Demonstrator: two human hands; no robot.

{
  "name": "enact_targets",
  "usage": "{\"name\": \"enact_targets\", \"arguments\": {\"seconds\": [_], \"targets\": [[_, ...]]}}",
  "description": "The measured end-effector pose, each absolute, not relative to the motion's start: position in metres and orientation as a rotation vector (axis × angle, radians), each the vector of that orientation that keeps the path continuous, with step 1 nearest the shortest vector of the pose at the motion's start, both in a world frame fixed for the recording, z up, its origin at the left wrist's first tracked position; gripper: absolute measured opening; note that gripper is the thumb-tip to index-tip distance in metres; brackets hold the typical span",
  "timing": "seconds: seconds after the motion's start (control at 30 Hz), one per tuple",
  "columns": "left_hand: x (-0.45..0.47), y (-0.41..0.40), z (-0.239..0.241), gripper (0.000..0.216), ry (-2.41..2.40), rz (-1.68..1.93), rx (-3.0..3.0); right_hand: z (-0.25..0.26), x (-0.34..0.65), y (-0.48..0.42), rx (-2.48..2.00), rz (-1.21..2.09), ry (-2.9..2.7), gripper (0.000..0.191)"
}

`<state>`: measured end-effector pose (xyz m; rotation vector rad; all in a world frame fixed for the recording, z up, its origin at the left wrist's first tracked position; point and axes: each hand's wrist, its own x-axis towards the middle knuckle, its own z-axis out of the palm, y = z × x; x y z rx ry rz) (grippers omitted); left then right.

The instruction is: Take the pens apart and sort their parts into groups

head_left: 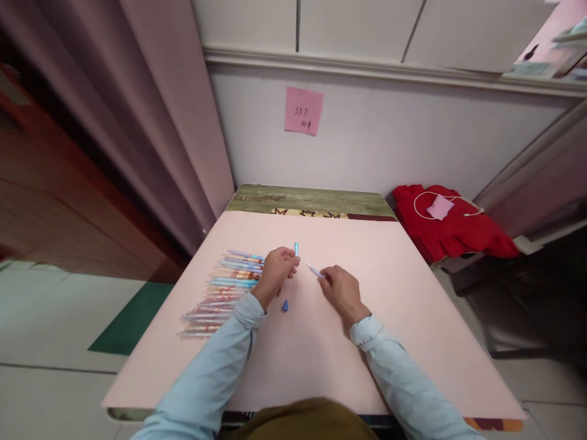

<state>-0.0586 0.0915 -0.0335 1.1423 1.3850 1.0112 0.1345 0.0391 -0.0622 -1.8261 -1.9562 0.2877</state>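
My left hand (277, 269) is closed, its thumb and fingers pinching a short light-blue tube (296, 248) that looks like a pen cap and stands upright above the fingertips. Between the fingers of my right hand (340, 290) is a slim pale pen (313, 269), its pointed end toward the left hand. The pen and the tube are apart. Below the left hand, a small dark-blue piece (285, 305) lies on the table; its kind is unclear. Left of that hand, many pens or pencils (215, 299) lie side by side in a row, partly hidden by my left forearm.
A pale pink cover (321, 354) lies over the table, with a green patterned strip (316, 198) at the far edge. A pink note (303, 110) is on the wall. Right of the table lies red cloth (444, 235) with a white cable. A curtain (169, 110) hangs left.
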Motion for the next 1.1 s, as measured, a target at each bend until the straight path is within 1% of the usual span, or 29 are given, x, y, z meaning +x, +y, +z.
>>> {"name": "enact_targets", "arguments": {"seconds": [0.13,0.3,0.47,0.57,0.7,0.9,1.1], "targets": [[-0.060,0.114,-0.038,0.019,1.447,0.962,1.176,-0.061,0.138,0.060,-1.861,0.417,-1.748,0.018],[-0.053,0.138,-0.040,0.021,1.546,0.872,1.141,-0.057,0.143,0.097,-1.688,0.718,-1.533,0.023],[-0.043,0.153,-0.042,0.021,1.578,0.808,1.142,-0.060,0.139,0.116,-1.458,0.868,-1.454,0.029],[-0.040,0.160,-0.044,0.020,1.630,0.771,1.172,-0.065,0.138,0.124,-1.488,0.942,-1.484,0.031],[-0.035,0.169,-0.052,0.017,1.702,0.715,1.255,-0.070,0.142,0.137,-1.618,0.909,-1.525,0.030],[-0.029,0.178,-0.062,0.014,1.796,0.656,1.393,-0.064,0.144,0.154,-1.833,0.691,-1.602,0.017],[-0.021,0.178,-0.061,0.016,1.802,0.707,1.530,-0.058,0.132,0.151,-1.914,0.574,-1.688,0.016]]}}
